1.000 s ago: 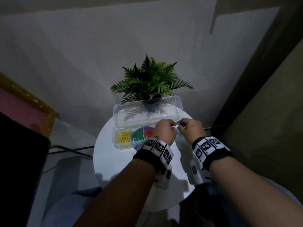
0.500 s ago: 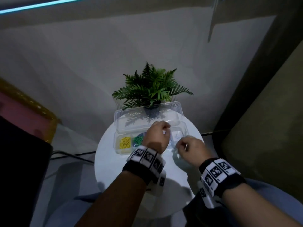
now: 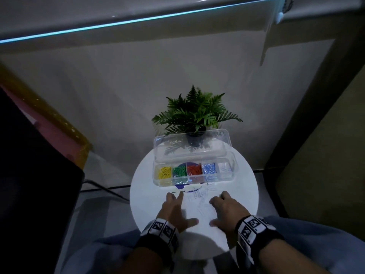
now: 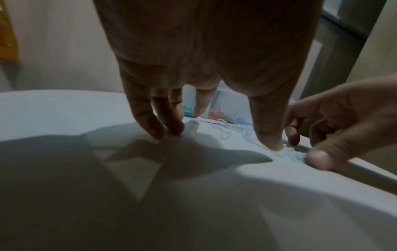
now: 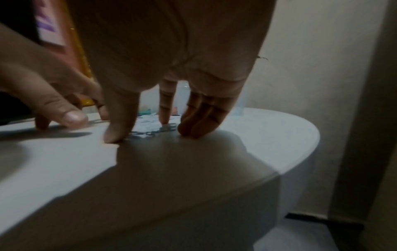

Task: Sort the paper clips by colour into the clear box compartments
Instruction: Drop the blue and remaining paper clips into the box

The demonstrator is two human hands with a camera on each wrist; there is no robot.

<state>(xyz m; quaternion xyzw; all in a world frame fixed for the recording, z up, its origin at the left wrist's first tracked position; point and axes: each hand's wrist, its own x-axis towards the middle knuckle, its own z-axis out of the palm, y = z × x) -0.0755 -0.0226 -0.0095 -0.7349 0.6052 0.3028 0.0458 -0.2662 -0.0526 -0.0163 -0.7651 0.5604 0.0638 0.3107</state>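
The clear box [image 3: 230, 176] stands open at the back of the round white table [image 3: 146, 194], its lid upright. Its compartments hold yellow clips [image 3: 165, 172], green clips [image 3: 179, 171], red clips [image 3: 194, 170], blue clips [image 3: 209, 169] and a few white clips [image 3: 225, 168]. Loose white clips [image 3: 201, 197] lie on the table in front of the box. My left hand [image 3: 183, 209] rests left of them, fingertips [image 4: 171, 129] on the table. My right hand [image 3: 215, 212] rests to their right, with its fingertips [image 5: 193, 130] down too. Neither hand holds anything.
A potted fern [image 3: 195, 115] stands behind the box lid. A blue disc [image 3: 180, 187] with a white label pokes out from under the box front. The table's near edge is just below my wrists. A dark object fills the left side, and a wall stands behind.
Both hands came back from the box's right end, where they held a white clip between them, to the near part of the table. Their fingers now spread beside the loose clips.
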